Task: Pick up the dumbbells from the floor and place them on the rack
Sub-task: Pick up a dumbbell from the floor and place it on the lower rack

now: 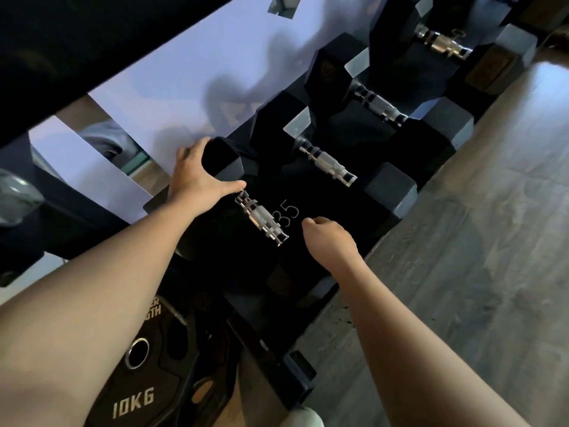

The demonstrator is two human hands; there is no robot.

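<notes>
Head view: dumbbell (261, 218) head under left-hand fingers (191, 155) (handle bare).

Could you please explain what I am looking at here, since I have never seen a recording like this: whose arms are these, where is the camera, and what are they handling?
There is no machine here: the arms belong to a person, and the single picture comes from a camera worn on their head, looking down at their hands. In front of them is a low black dumbbell rack beside a grey wood-look floor. A row of black hexagonal dumbbells with shiny metal handles sits on it. The left hand wraps over the far head of the nearest dumbbell, which bears the number 35. The right hand is curled at its near end; whether it grips anything, I cannot tell. At bottom left lies a black weight plate marked 10KG.
</notes>
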